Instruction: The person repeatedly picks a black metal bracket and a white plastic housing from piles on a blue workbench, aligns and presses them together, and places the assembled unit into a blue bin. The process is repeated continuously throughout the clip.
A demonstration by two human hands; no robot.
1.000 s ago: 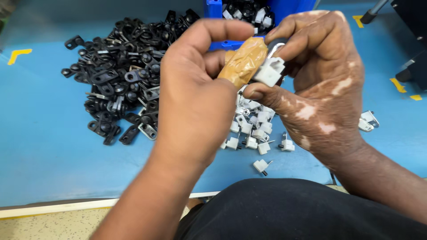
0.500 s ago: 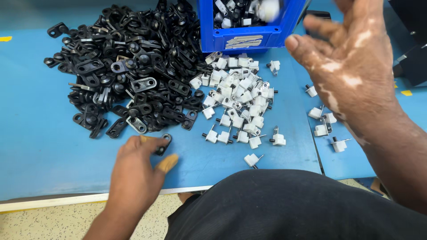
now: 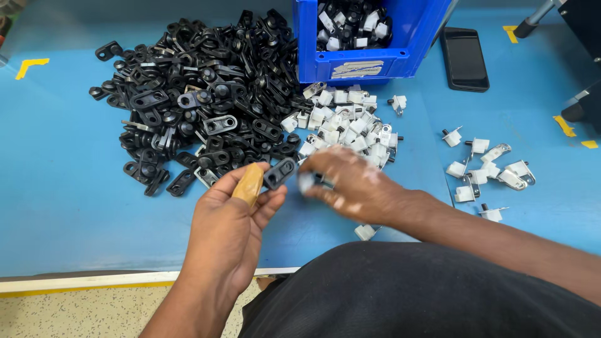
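Head view, now: my left hand (image 3: 235, 216) sits at 6 o'clock of the black pile, fingers pinched on one black plastic bracket (image 3: 279, 173), thumb wrapped in tan tape (image 3: 248, 183). My right hand (image 3: 350, 188) is at 3 o'clock of the left, blurred in motion, fingertips closed on a small white clip (image 3: 305, 182) at the low edge of the white clip pile (image 3: 347, 125); grip looks pinched but blur makes it hard to be sure.

Change since half a second ago: left hand was flat down on the blue table (image 3: 56, 188) grabbing at the pile edge, right hand was up and spread open near the blue bin (image 3: 369, 47). Now left has lifted with a bracket, right has dropped to the white clips. A second ago both hands were together working one piece. I read it as one assembly finished and dropped, next pair being fetched.

Other stuff: heap of black brackets (image 3: 194, 106) at 11 o'clock, bin at 12, black phone (image 3: 464, 59) at 1, loose white clips (image 3: 491, 169) at 3
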